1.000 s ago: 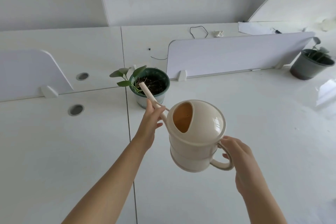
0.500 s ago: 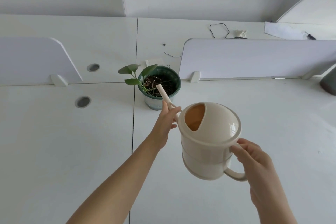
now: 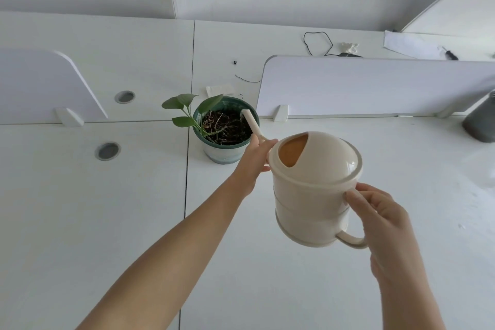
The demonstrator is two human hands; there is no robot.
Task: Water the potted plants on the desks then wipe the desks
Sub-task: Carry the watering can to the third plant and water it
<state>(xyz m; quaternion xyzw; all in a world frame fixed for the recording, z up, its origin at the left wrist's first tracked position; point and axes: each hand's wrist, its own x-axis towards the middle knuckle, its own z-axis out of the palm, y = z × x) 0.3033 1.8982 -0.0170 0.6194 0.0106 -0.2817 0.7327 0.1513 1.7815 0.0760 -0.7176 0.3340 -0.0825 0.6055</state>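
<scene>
A cream watering can is held tilted over the white desk. My right hand grips its handle at the lower right. My left hand is closed around the base of the thin spout. The spout's tip reaches over the far right rim of a green pot with dark soil and a few green leaves. A thin trickle of water shows at the spout tip. A second grey pot stands at the right edge, cut off by the frame.
Two low white divider panels stand along the back of the desks. Two round cable holes lie at the left. Beyond the divider lie a black cable, a small white object and a sheet of paper.
The can has tipped further forward and its spout has moved deeper over the green pot. The view has shifted left, so the grey pot sits at the right edge.
</scene>
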